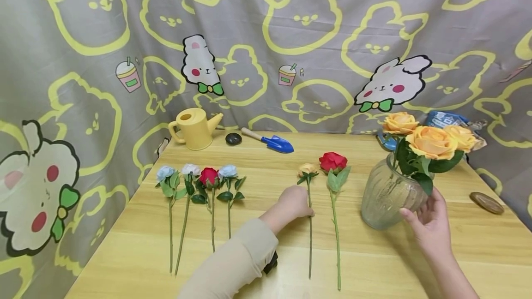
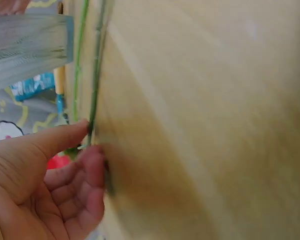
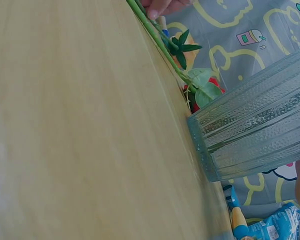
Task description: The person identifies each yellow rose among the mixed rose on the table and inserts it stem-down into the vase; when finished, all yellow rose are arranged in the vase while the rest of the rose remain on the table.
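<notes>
Between the thumb and fingertips of my left hand [image 1: 296, 201] is the stem of a small yellow rose [image 1: 308, 170]; the pinch shows in the left wrist view on the stem [image 2: 96, 75]. Just right of it lies a red rose [image 1: 333, 162] with a long green stem. My right hand [image 1: 432, 227] grips the right side of a ribbed clear glass vase [image 1: 379, 197], thumb in front and the other fingers mostly hidden behind. Three orange roses [image 1: 432, 142] stand in the vase, leaning right.
Left on the table lie two light blue roses [image 1: 166, 172], a white rose [image 1: 190, 170] and another red rose [image 1: 209, 176]. Along the back are a yellow watering can [image 1: 196, 130], black stone [image 1: 233, 139] and blue trowel [image 1: 277, 144]. A brown stone [image 1: 487, 202] lies right; a blue packet [image 1: 444, 118] sits behind the roses.
</notes>
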A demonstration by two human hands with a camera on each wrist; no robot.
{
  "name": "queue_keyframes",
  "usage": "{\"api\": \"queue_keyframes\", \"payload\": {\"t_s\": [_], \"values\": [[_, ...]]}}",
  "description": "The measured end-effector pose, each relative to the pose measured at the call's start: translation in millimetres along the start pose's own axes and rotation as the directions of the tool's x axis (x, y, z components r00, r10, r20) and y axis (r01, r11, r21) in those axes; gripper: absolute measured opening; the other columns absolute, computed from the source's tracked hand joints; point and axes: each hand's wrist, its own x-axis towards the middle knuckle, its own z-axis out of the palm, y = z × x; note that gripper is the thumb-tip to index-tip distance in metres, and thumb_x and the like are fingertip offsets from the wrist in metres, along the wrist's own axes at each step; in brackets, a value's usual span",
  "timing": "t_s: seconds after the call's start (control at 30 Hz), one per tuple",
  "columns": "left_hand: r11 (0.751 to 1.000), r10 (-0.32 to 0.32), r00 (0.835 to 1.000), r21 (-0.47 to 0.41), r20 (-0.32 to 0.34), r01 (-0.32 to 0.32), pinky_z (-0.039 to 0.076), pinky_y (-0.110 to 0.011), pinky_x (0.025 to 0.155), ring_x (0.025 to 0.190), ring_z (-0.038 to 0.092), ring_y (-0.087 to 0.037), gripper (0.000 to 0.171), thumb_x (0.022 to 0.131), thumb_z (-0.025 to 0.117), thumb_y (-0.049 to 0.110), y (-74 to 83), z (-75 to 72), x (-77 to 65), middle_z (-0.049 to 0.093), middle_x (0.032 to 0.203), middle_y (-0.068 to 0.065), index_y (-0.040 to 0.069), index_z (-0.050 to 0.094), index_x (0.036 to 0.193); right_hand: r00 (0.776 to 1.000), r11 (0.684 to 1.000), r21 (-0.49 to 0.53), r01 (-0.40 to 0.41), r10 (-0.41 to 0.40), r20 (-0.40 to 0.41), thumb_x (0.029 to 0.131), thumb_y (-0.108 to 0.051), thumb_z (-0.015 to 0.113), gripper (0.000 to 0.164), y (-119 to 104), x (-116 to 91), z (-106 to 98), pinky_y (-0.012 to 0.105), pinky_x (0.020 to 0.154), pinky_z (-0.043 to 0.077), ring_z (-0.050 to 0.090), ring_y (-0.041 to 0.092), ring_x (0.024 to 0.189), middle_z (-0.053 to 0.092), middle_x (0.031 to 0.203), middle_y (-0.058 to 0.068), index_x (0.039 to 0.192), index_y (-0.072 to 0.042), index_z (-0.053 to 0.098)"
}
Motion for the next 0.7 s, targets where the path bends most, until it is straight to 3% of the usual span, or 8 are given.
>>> {"api": "queue_keyframes", "payload": {"t_s": [0.2,0.33,0.43,0.5,0.63,0.7], "values": [[0.987,-0.036,0.997,-0.151,0.069,0.046,0.038,-0.019,0.05,0.043,0.052,-0.009,0.028,0.07,0.076,0.026,-3.1,-0.1,2.5,0.056,0.044,0.003,0.013,0.06,0.051,1.0,1.0,0.01,-0.004,0.004,-0.012,0.074,0.025,0.054,0.074,0.4,-0.2,0.7,0.018,0.097,0.029,0.038,0.016,0.12,0.038,0.131,0.011,0.137,0.002,0.023],[0.991,-0.062,0.994,-0.117,0.088,0.072,0.038,-0.02,0.052,0.046,0.052,-0.01,0.031,0.071,0.075,0.032,-2.1,-3.1,5.2,0.057,0.045,0.002,0.012,0.062,0.051,1.0,1.0,0.0,-0.006,0.006,-0.015,0.074,0.025,0.054,0.073,-1.0,0.1,1.4,0.017,0.096,0.031,0.039,0.015,0.119,0.039,0.129,0.01,0.136,0.002,0.024],[0.99,-0.085,0.994,-0.104,0.065,0.091,0.038,-0.02,0.052,0.045,0.051,-0.009,0.031,0.072,0.074,0.028,-3.8,-2.7,7.9,0.055,0.043,0.003,0.012,0.06,0.05,1.0,1.0,-0.008,-0.019,0.019,-0.023,0.074,0.025,0.054,0.072,-1.4,-0.3,2.3,0.017,0.096,0.031,0.039,0.015,0.118,0.039,0.129,0.01,0.136,0.002,0.025],[0.985,-0.096,0.994,-0.142,0.052,0.102,0.038,-0.02,0.051,0.043,0.053,-0.009,0.028,0.072,0.073,0.023,-5.7,-2.3,8.7,0.054,0.042,0.002,0.012,0.059,0.05,0.999,1.0,-0.012,-0.029,0.028,-0.031,0.074,0.025,0.054,0.073,-1.5,-0.4,2.4,0.017,0.097,0.03,0.038,0.015,0.119,0.039,0.129,0.01,0.136,0.001,0.025],[0.956,-0.104,0.993,-0.27,0.057,0.115,0.04,-0.019,0.046,0.04,0.054,-0.01,0.026,0.072,0.071,0.018,-13.1,-1.4,8.3,0.056,0.044,0.001,0.01,0.057,0.051,0.999,0.999,-0.012,-0.032,0.032,-0.035,0.074,0.025,0.054,0.073,-1.5,-0.8,1.5,0.018,0.098,0.029,0.037,0.016,0.12,0.039,0.129,0.01,0.136,0.001,0.024],[0.926,-0.117,0.991,-0.355,0.058,0.13,0.039,-0.019,0.041,0.039,0.051,-0.01,0.026,0.073,0.07,0.016,-19.5,-1.5,7.7,0.056,0.044,0.001,0.009,0.058,0.051,0.999,1.0,-0.008,-0.029,0.029,-0.031,0.074,0.025,0.054,0.073,-1.5,-0.8,1.0,0.018,0.098,0.029,0.037,0.016,0.12,0.039,0.13,0.01,0.136,0.001,0.024]]}}
